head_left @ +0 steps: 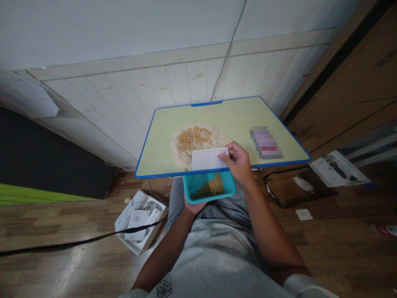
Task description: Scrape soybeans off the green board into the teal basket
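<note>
My right hand (pixel 238 161) is closed on the right end of a flat white card (pixel 207 160), thumb on top. The card rests at or just above the near edge of a pale green table (pixel 235 114) with a blue rim. Just behind it spread yellow soybeans (pixel 192 138) in a patch of white grains like rice (pixel 218 134). Below the table edge, my left hand (pixel 194 207) holds a turquoise plastic tray (pixel 230 194) from underneath, its fingers mostly hidden. Soybeans (pixel 214 186) lie inside the tray, heaped toward its right side.
A blurred-out purple and red item (pixel 266 142) lies on the table's right side. Behind stands a white panelled wall (pixel 130 95) with a cable. An open white box (pixel 141 223) sits on the floor at left, crossed by a black strap (pixel 77 242). Cardboard (pixel 347 103) stands at right.
</note>
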Demonstrator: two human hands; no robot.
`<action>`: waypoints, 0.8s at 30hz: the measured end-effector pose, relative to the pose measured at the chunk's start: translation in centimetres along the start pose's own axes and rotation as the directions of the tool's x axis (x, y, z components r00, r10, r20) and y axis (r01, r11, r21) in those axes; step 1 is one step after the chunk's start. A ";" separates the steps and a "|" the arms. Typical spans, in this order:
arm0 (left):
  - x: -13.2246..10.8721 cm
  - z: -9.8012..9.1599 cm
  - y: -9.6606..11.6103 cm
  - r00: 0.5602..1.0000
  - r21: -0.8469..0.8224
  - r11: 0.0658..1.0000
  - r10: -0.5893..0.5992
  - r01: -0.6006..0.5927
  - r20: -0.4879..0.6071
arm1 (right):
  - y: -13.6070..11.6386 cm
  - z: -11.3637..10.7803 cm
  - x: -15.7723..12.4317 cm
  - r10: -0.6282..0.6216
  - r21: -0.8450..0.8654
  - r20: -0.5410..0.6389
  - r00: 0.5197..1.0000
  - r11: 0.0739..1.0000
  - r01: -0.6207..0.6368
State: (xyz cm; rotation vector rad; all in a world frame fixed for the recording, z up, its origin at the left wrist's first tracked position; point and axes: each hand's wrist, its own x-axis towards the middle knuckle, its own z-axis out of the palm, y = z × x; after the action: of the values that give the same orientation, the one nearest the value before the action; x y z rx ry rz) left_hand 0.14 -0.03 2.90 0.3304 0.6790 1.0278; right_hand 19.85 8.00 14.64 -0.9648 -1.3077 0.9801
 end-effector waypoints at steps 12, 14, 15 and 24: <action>1.3 -2.1 -0.2 0.998 -0.361 0.932 0.003 -0.023 -0.056 | 0.4 2.5 0.2 -0.038 0.018 -0.034 0.999 0.999 0.039; 1.8 -3.2 -0.5 1.000 -0.399 0.917 0.020 -0.010 0.020 | 0.4 2.8 0.4 -0.044 0.025 -0.012 0.999 0.999 0.045; 2.0 -3.8 -0.6 0.999 -0.414 0.910 0.016 -0.001 0.031 | 0.5 2.9 0.5 -0.047 0.027 -0.001 0.999 0.999 0.047; 2.1 -4.8 -1.2 0.997 -0.394 0.919 0.046 -0.016 0.068 | 0.4 3.0 0.6 -0.062 0.008 0.045 0.997 0.998 0.061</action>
State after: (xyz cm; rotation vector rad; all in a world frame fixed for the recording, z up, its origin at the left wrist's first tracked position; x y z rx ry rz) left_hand -1.52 0.91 -2.16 0.0278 0.3851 1.1491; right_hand 16.81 8.73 14.55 -0.8972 -1.3633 0.9629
